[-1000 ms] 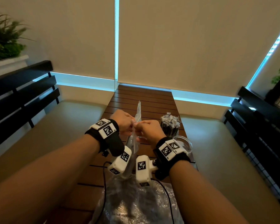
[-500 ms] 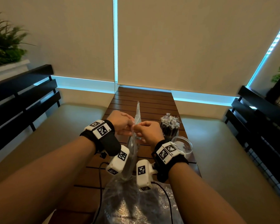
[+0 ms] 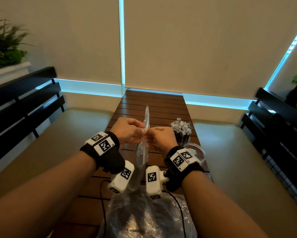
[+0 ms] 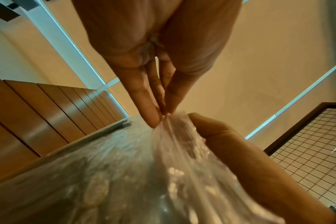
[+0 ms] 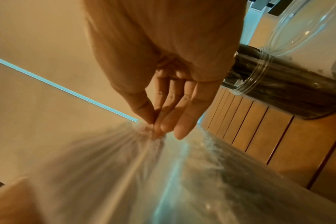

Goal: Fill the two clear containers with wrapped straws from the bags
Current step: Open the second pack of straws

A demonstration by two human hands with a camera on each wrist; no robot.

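Note:
A clear plastic bag stands up from my lap over the wooden table, its lower part bulging with dark contents. My left hand and right hand both pinch the bag's top edge, close together. The left wrist view shows my left hand pinching the plastic. My right hand pinches it from the other side. One clear container is packed with dark wrapped straws, white wrapper ends on top. A second clear container stands nearer me, partly hidden by my right wrist.
Cushioned benches flank the narrow table, with black slatted backrests on both sides. A potted plant sits at the upper left. Cables run from the wrist cameras across the table's near end.
Both hands keep pinching the bag top and have barely shifted. The view has tilted slightly.

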